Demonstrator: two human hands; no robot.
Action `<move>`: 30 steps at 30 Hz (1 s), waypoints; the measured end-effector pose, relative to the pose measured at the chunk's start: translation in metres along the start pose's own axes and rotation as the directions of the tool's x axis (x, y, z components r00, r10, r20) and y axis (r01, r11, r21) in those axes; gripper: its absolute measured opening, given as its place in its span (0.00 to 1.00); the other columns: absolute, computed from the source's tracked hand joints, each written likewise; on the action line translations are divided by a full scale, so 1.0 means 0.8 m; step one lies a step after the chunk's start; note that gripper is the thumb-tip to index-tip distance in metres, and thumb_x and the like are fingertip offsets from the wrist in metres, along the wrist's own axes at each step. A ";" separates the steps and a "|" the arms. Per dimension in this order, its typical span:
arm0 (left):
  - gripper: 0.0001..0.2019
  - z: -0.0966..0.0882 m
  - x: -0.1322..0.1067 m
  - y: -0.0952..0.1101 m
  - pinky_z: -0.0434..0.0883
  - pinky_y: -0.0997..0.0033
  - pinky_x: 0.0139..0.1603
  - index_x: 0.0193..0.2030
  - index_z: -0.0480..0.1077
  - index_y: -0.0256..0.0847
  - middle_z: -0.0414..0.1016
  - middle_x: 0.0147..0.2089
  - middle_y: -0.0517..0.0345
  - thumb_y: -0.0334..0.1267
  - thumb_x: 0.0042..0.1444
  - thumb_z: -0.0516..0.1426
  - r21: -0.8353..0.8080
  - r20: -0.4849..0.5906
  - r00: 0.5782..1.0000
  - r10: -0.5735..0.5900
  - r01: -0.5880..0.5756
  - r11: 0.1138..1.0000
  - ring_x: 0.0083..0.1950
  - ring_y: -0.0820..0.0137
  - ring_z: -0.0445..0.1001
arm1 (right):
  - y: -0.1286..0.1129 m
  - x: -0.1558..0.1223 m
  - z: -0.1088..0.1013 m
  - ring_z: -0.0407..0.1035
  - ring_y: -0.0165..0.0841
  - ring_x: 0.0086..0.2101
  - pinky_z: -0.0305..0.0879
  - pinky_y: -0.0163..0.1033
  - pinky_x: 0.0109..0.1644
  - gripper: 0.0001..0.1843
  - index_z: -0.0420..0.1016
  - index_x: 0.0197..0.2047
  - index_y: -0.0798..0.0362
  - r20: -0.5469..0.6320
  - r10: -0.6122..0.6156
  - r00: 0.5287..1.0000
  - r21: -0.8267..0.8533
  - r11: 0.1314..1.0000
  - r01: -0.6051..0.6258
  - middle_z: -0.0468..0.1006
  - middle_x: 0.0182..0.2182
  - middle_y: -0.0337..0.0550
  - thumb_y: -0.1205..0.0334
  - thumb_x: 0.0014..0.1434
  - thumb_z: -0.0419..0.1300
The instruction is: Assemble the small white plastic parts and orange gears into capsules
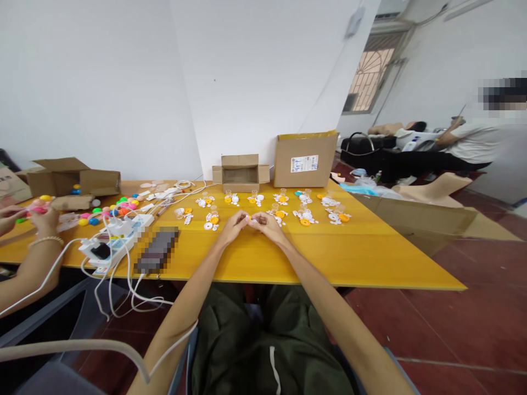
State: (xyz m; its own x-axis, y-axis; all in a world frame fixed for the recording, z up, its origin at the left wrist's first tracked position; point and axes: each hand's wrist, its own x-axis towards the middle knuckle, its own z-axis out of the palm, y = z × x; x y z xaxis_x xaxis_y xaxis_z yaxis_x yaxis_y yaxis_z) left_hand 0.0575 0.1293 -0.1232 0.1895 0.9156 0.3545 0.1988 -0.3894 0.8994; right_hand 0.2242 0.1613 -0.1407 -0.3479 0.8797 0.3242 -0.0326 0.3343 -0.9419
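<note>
Across the yellow table (349, 258), many white-and-orange toy part sets (307, 216) are lying in rows, seemingly waiting. Left hand (233, 226) and right hand (267, 224) are meeting, fingers pinching closed around one small white-orange piece (252, 219) just above the table's middle.

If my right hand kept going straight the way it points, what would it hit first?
Your right hand points left, so it meets your left hand at once; their fingertips already look joined around a small white part.

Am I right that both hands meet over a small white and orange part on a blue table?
Not quite: the table is yellow, not blue. The head view shows the left hand and right hand meeting over a small white and orange part.
</note>
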 end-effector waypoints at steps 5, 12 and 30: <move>0.20 -0.001 0.001 -0.003 0.68 0.70 0.35 0.35 0.71 0.41 0.71 0.31 0.60 0.58 0.57 0.58 0.012 -0.001 1.000 -0.013 0.013 1.000 0.32 0.70 0.67 | 0.006 0.001 0.000 0.74 0.36 0.33 0.71 0.40 0.36 0.23 0.77 0.32 0.50 0.004 0.006 1.000 0.006 1.000 -0.006 0.80 0.31 0.41 0.41 0.42 0.72; 0.18 -0.001 0.002 -0.006 0.68 0.71 0.35 0.36 0.72 0.41 0.72 0.31 0.60 0.56 0.58 0.58 0.018 -0.003 1.000 -0.006 0.006 1.000 0.32 0.70 0.68 | 0.002 0.000 0.000 0.72 0.34 0.29 0.70 0.39 0.31 0.24 0.78 0.32 0.50 0.039 0.012 0.999 0.022 1.000 -0.013 0.80 0.29 0.40 0.38 0.43 0.70; 0.20 -0.001 -0.001 0.002 0.66 0.70 0.35 0.34 0.69 0.41 0.69 0.28 0.62 0.57 0.58 0.57 0.013 -0.008 1.000 0.019 -0.019 1.000 0.30 0.71 0.65 | -0.008 -0.005 0.004 0.70 0.31 0.25 0.68 0.37 0.31 0.28 0.76 0.30 0.51 0.154 0.049 0.987 0.022 0.998 -0.052 0.79 0.27 0.41 0.32 0.46 0.66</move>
State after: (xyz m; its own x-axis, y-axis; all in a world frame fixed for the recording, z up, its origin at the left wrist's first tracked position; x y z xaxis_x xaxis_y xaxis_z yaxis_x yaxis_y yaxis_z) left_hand 0.0568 0.1280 -0.1217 0.1851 0.9089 0.3736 0.2073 -0.4077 0.8893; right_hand 0.2229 0.1549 -0.1362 -0.4891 0.8323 0.2608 -0.0344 0.2803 -0.9593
